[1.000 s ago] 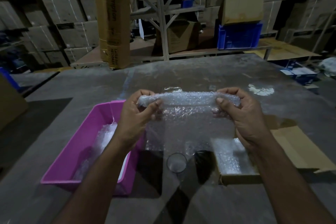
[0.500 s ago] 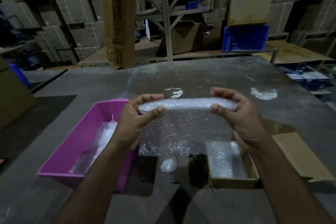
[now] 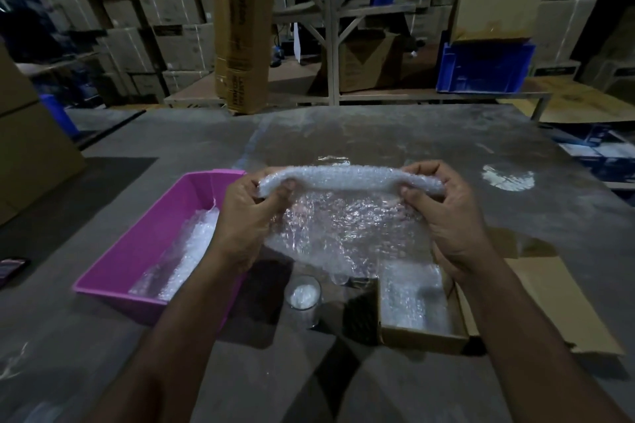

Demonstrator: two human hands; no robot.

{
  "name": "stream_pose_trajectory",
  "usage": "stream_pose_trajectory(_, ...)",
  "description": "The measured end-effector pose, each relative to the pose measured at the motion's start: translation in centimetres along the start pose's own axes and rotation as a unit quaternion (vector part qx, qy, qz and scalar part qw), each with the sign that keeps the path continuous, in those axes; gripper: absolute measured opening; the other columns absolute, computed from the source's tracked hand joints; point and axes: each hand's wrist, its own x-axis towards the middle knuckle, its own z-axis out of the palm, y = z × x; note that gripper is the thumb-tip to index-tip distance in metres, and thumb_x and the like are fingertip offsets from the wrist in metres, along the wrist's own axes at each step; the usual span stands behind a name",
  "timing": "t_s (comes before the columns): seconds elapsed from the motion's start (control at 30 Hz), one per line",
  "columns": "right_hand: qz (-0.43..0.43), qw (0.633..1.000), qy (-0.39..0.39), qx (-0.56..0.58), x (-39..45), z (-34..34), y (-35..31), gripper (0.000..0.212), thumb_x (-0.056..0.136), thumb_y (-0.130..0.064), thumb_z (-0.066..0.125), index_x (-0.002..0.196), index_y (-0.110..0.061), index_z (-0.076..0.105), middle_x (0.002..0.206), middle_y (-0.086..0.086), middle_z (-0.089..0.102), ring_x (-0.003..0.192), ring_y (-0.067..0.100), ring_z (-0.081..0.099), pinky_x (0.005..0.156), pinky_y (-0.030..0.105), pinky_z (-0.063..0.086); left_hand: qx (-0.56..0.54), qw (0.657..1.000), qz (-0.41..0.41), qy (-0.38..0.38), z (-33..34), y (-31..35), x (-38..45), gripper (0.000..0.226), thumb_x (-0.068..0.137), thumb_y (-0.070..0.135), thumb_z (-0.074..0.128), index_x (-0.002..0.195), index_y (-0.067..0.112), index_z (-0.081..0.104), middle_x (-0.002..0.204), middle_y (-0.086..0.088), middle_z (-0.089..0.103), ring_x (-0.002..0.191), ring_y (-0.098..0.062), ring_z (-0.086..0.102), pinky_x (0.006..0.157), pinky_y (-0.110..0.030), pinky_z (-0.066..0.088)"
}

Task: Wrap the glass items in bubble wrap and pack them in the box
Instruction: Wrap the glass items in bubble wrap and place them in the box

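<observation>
I hold the bubble wrap (image 3: pixel 347 216) up in the air over the near middle of the tabletop (image 3: pixel 412 141). Its top is rolled into a thick white tube, and a clear, bumpy sheet hangs down. My left hand (image 3: pixel 245 216) pinches one end of the roll and my right hand (image 3: pixel 450 216) pinches the other. I cannot see what is rolled inside. A small glass (image 3: pixel 304 297) stands below, between the pink tub (image 3: pixel 137 251) and the cardboard box (image 3: pixel 422 336). The tall carton (image 3: pixel 240 27) far back has writing too blurry to read.
</observation>
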Motion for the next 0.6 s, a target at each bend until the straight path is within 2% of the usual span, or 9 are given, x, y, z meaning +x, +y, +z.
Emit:
stream_pose_trajectory(0.1,0.004,1.000,-0.007,0.007,0.1,-0.3,-0.2,0.027,0.092,0.012,0.057,0.100,-0.010,0.071,0.102,-0.002,0.077,0.088,0.010,0.070,0.073,0.018,0.058,-0.025,1.000,-0.010,0.005,0.0,-0.1,-0.2,0.024,0.081,0.012,0.070,0.104,0.012,0.076,0.095,-0.002,0.078,0.074,-0.011,0.065,0.062,-0.020,0.054)
stream_pose_trajectory(0.2,0.024,1.000,-0.019,0.001,0.1,-0.5,0.1,0.022,0.093,0.009,0.057,0.102,-0.005,0.072,0.103,0.004,0.077,0.087,0.013,0.071,0.075,0.019,0.059,-0.040,0.999,-0.031,-0.005,-0.4,-0.3,-0.4,0.029,0.085,0.010,0.067,0.112,0.003,0.071,0.113,-0.013,0.075,0.102,-0.028,0.069,0.090,-0.039,0.057)
stream_pose_trajectory(0.23,0.033,0.999,-0.021,0.006,0.1,-0.5,0.1,0.021,0.092,0.008,0.058,0.104,-0.004,0.071,0.106,0.007,0.077,0.088,0.014,0.072,0.074,0.019,0.059,-0.042,0.998,-0.035,-0.011,-0.6,-0.4,-0.5,0.028,0.087,0.010,0.068,0.114,0.003,0.071,0.116,-0.015,0.074,0.107,-0.030,0.067,0.093,-0.041,0.056)
stream_pose_trajectory(0.33,0.038,0.999,-0.035,0.017,-0.1,-0.7,0.3,0.021,0.089,0.008,0.062,0.104,-0.004,0.070,0.119,0.005,0.073,0.101,0.014,0.071,0.079,0.018,0.057,-0.076,0.995,-0.057,-0.024,-1.1,-0.4,-0.7,0.043,0.083,0.025,0.079,0.118,0.001,0.070,0.121,-0.022,0.071,0.107,-0.030,0.068,0.091,-0.039,0.058)
stream_pose_trajectory(0.4,0.033,0.998,-0.047,0.005,-0.2,-0.7,0.3,0.021,0.083,-0.005,0.069,0.104,-0.005,0.070,0.122,-0.001,0.072,0.108,0.010,0.069,0.084,0.018,0.056,-0.082,0.994,-0.072,-0.022,-1.4,-0.4,-0.7,0.064,0.070,0.043,0.090,0.116,0.002,0.071,0.123,-0.022,0.070,0.109,-0.029,0.069,0.095,-0.043,0.057)
stream_pose_trajectory(0.43,0.030,0.998,-0.049,0.005,-0.2,-0.6,0.3,0.023,0.080,-0.011,0.071,0.102,-0.006,0.070,0.122,-0.001,0.072,0.110,0.009,0.068,0.085,0.018,0.055,-0.069,0.995,-0.072,-0.013,-1.4,-0.4,-0.7,0.066,0.065,0.046,0.092,0.113,0.005,0.074,0.122,-0.020,0.071,0.108,-0.028,0.069,0.096,-0.046,0.056)
stream_pose_trajectory(0.53,0.012,0.999,-0.040,0.023,-0.2,-0.1,0.6,0.021,0.075,-0.017,0.075,0.095,-0.009,0.074,0.118,0.005,0.073,0.114,0.018,0.067,0.087,0.025,0.056,-0.029,0.998,-0.056,0.007,-1.4,-0.5,-0.7,0.049,0.067,0.029,0.089,0.111,0.012,0.075,0.115,-0.010,0.075,0.091,-0.022,0.069,0.091,-0.042,0.054)
stream_pose_trajectory(0.6,0.010,0.999,-0.033,0.003,-0.3,0.1,0.8,0.031,0.075,-0.013,0.076,0.106,-0.012,0.072,0.121,0.003,0.072,0.098,0.016,0.067,0.088,0.026,0.057,-0.007,0.999,-0.045,-0.005,-1.5,-0.4,-0.5,0.056,0.070,0.015,0.082,0.124,0.017,0.067,0.123,-0.001,0.073,0.091,-0.022,0.065,0.094,-0.041,0.054)
